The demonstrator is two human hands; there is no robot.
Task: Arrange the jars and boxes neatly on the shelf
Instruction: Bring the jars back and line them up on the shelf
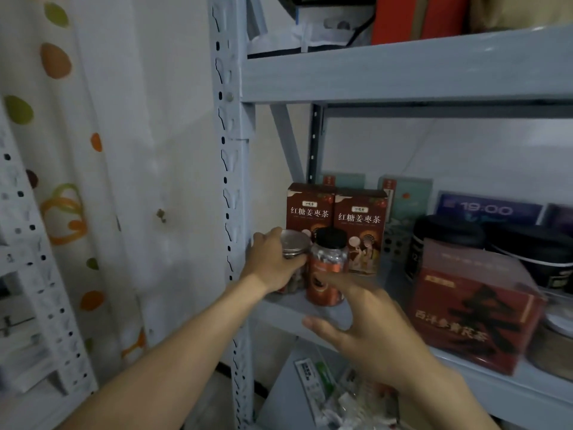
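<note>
- Left hand [273,262] grips the clear jar with a silver metal lid [294,259], fingers curled round its side; the jar stands at the left front corner of the grey metal shelf [310,308], against the upright.
- Right hand [372,330] hovers open and empty, fingers spread, just in front of the orange-labelled clear jar with a black lid [328,268].
- The two jars stand side by side, touching or nearly so.
- Behind them, two dark red tea boxes [336,218] stand upright and flush in a row: judged already arranged.
- Left to do, by estimate: the right half. The large red box with a clear plastic lid [474,311] sits askew at the front edge; black round tubs [496,243] crowd behind it.
- Teal boxes [406,193] line the back wall.
- Obstruction: the large box blocks reach to the tubs.
</note>
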